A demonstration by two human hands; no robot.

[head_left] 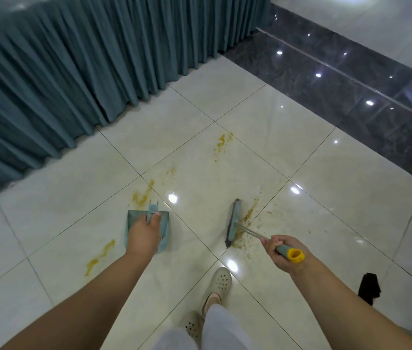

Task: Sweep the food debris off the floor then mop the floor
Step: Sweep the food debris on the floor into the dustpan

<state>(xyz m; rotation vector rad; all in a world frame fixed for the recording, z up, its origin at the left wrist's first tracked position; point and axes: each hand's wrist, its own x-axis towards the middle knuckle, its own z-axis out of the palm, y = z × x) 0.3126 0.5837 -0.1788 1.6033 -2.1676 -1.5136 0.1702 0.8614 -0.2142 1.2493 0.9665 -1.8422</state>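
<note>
My left hand (144, 236) grips the handle of a teal dustpan (134, 218) held low over the white tiled floor (263, 122). My right hand (279, 251) grips the grey and yellow handle end of a small broom, whose teal brush head (232, 223) rests on the floor. A line of brown food crumbs (249, 215) lies along the brush's right side. Yellow smears mark the tiles: one (141, 195) just beyond the dustpan, one (222, 141) farther off, one (100, 256) near my left forearm.
A pleated teal cloth skirt (86, 72) hangs to the floor along the left and back. A dark glossy tile band (338, 84) runs at the right. My feet in white clogs (221, 280) stand near the bottom. A dark object (370, 289) sits at the right.
</note>
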